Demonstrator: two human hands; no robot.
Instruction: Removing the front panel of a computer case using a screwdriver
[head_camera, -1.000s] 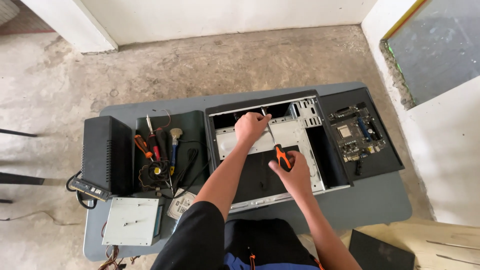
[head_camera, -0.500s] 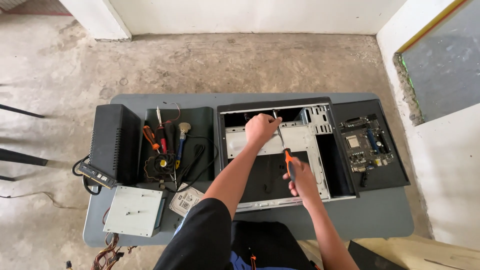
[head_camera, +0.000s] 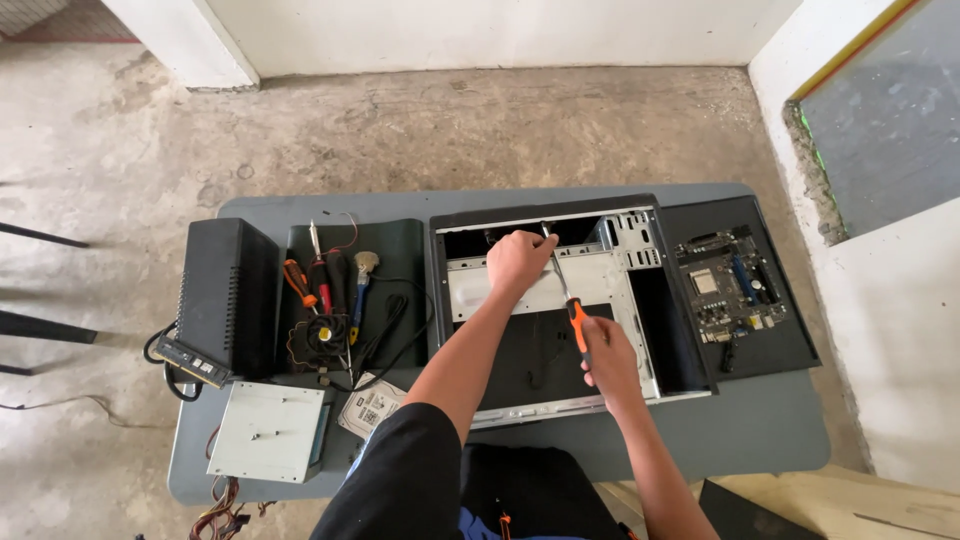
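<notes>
Right hand: your right hand (head_camera: 607, 350) grips the orange-handled screwdriver (head_camera: 572, 308), fingers wrapped around the handle.
Screwdriver: shaft angled up, tip near your left hand, inside the open computer case (head_camera: 560, 300).
Left hand: your left hand (head_camera: 517, 262) rests curled on the metal bracket (head_camera: 530, 290) in the case.
Case position: flat on the grey table (head_camera: 760, 430), motherboard (head_camera: 728, 285) just beside it on the right.
</notes>
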